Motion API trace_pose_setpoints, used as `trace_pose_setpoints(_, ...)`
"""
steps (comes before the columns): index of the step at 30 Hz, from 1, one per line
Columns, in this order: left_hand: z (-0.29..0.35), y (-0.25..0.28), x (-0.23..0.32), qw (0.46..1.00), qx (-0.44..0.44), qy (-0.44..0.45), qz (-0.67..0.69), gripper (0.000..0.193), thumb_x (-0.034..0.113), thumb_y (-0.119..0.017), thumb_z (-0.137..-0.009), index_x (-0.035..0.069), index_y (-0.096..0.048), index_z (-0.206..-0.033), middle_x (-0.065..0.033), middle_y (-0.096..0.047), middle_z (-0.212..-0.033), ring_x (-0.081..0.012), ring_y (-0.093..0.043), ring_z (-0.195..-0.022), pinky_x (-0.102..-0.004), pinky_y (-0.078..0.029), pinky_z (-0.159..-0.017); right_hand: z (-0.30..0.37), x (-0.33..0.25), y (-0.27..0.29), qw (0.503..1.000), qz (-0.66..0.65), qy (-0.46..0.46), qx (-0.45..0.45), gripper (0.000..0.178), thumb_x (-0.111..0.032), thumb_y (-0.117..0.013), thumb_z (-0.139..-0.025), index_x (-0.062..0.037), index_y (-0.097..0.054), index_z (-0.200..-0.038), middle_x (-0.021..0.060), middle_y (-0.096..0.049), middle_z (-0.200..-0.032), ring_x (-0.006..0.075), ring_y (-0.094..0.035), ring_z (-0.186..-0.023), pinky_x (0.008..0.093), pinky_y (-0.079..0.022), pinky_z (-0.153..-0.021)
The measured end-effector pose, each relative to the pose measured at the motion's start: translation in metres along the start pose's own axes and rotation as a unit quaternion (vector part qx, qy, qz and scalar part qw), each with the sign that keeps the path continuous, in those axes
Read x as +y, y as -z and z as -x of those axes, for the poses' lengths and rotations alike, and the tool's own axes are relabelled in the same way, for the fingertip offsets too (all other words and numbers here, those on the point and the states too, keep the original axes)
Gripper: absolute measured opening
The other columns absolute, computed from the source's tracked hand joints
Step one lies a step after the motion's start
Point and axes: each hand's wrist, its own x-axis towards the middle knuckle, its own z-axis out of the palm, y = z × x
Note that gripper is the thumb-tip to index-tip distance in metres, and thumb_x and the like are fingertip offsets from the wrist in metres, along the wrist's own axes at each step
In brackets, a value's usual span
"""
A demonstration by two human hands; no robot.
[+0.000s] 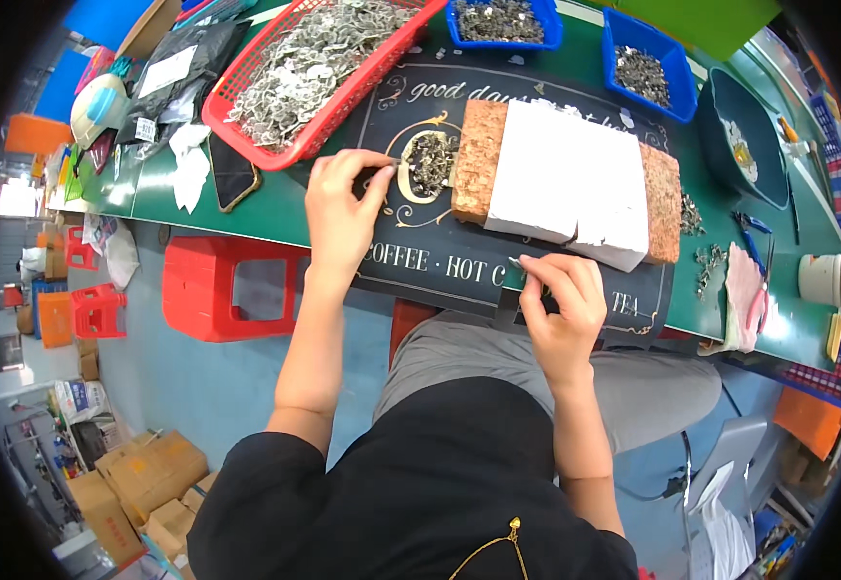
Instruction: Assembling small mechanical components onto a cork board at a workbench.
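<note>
My left hand is beside a pile of small metal parts on the black printed mat. Its thumb and forefinger are pinched at the pile's left edge; whatever they hold is too small to make out. Lower and to the right, my right hand pinches a tiny silvery piece at its fingertips, just above the mat's front part. Between and beyond my hands lies a speckled brown block, its middle covered by a white sheet that is torn at the near edge.
A red basket of metal pieces stands at the far left. Two blue trays of small parts are at the back. At right are a dark green basin, blue-handled pliers, a pink cloth and a white jar. A phone lies left.
</note>
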Motion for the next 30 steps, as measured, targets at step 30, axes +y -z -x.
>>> trace_pose_setpoints(30, 0.016, 0.012, 0.016, 0.854, -0.099, 0.212, 0.465, 0.019, 0.009, -0.059, -0.094, -0.004, -0.063, -0.108, -0.0099, -0.069, -0.090, -0.0124, -0.064, -0.081, -0.0239, -0.050, -0.076, 0.009, -0.014, -0.001, 0.990, 0.123, -0.049, -0.050, 0.026, -0.011, -0.079, -0.069, -0.0075, -0.068, -0.093, 0.0051, -0.057, -0.089, 0.0257, -0.050, -0.090, 0.0372, -0.041, -0.081)
